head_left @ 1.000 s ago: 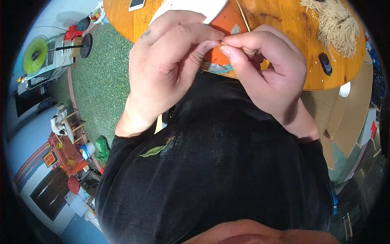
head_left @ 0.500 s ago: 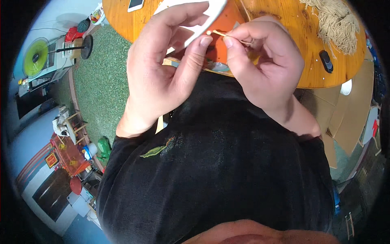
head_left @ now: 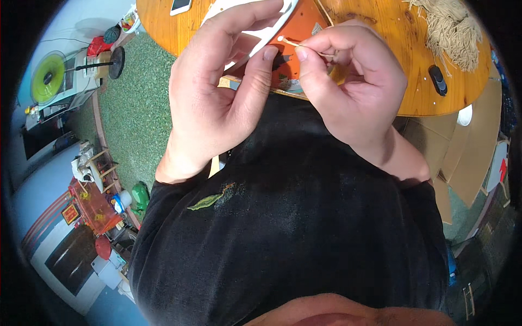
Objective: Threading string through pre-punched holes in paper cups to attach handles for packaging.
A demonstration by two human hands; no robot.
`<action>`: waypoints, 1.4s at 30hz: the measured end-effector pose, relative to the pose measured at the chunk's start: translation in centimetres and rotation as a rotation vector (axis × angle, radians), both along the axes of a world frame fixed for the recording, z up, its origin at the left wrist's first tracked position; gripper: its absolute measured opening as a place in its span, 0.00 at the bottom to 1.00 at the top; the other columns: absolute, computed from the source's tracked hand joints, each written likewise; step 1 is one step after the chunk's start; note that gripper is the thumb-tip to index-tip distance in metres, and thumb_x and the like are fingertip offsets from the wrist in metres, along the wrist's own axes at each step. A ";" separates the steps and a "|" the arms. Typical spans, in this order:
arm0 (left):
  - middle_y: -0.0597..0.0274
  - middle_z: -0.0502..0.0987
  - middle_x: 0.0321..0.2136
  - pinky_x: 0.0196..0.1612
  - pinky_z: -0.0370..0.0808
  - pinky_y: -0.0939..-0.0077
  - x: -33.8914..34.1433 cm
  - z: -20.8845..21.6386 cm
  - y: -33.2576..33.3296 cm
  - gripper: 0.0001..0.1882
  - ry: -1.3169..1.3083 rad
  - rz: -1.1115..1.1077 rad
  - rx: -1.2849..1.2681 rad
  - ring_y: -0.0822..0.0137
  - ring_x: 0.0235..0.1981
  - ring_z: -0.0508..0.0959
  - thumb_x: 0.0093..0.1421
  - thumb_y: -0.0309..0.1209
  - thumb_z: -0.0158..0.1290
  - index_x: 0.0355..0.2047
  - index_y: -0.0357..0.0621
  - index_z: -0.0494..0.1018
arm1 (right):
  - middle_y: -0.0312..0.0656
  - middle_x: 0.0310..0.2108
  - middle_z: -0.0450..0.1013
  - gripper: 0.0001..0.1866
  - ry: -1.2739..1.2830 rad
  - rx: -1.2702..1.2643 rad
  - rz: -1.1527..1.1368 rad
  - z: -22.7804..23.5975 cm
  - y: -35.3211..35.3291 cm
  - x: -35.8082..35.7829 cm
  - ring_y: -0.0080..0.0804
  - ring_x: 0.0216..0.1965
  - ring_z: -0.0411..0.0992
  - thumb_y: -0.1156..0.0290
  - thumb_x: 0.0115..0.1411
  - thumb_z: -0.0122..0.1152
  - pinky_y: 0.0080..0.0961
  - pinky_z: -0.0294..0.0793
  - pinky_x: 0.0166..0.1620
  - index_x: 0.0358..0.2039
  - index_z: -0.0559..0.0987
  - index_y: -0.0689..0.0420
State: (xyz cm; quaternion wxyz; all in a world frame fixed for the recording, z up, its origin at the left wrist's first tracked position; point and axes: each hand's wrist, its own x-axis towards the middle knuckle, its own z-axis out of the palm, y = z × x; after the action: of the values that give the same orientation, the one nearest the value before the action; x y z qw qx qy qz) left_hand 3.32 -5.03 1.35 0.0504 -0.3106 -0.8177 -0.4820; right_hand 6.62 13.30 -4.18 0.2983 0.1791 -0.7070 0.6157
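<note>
A thin tan cord is pinched between the thumb and forefinger of my right hand. At its free end sits a small white bead-like ball; whether it is a bead or a knot I cannot tell. My left hand is open, thumb and fingers apart, just left of the cord and not touching it. Behind those fingers shows a white dish or tray, partly hidden. Under the cord lies an orange printed surface with dark marks.
On the wooden table lie a bundle of tan cords, a small black object and a phone. Flattened cardboard is at the right. A green fan stands at the left beyond the green floor.
The white ball on the cord has moved slightly up, away from my left thumb. That thumb has shifted a little left and the forefinger has risen slightly. My right hand keeps its pinch.
</note>
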 end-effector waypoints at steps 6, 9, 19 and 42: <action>0.45 0.79 0.51 0.50 0.84 0.72 0.1 -0.3 0.2 0.21 -0.107 -0.020 0.104 0.62 0.48 0.84 0.68 0.16 0.55 0.61 0.25 0.69 | 0.34 0.34 0.74 0.08 0.004 0.056 -0.014 0.3 0.0 0.0 0.13 0.32 0.71 0.88 0.61 0.67 0.13 0.69 0.37 0.39 0.81 0.64; 0.45 0.79 0.52 0.49 0.84 0.73 0.6 0.0 0.1 0.22 -0.079 -0.017 0.032 0.63 0.48 0.84 0.69 0.16 0.55 0.61 0.24 0.68 | 0.34 0.34 0.76 0.07 -0.016 0.049 -0.020 0.5 0.0 0.1 0.14 0.32 0.72 0.87 0.61 0.68 0.14 0.70 0.37 0.38 0.81 0.63; 0.49 0.82 0.52 0.51 0.83 0.71 -0.1 0.8 -0.4 0.14 -0.370 -0.117 0.230 0.65 0.50 0.84 0.72 0.21 0.55 0.56 0.28 0.76 | 0.36 0.31 0.77 0.08 0.025 0.183 -0.137 0.9 0.2 0.2 0.19 0.30 0.73 0.86 0.57 0.71 0.17 0.70 0.35 0.35 0.83 0.62; 0.53 0.79 0.48 0.52 0.76 0.72 -2.1 0.6 1.0 0.04 0.291 -0.152 -0.173 0.66 0.46 0.80 0.70 0.21 0.55 0.43 0.34 0.77 | 0.53 0.50 0.79 0.07 -0.066 -0.368 0.167 -0.8 1.7 -0.1 0.35 0.47 0.80 0.86 0.70 0.57 0.29 0.81 0.53 0.47 0.77 0.66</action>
State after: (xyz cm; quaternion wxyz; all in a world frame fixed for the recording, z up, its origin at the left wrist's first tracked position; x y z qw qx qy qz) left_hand 1.18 -4.07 1.95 0.1047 -0.4412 -0.8144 -0.3622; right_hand 6.52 14.96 -4.95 0.2506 0.1594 -0.5748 0.7625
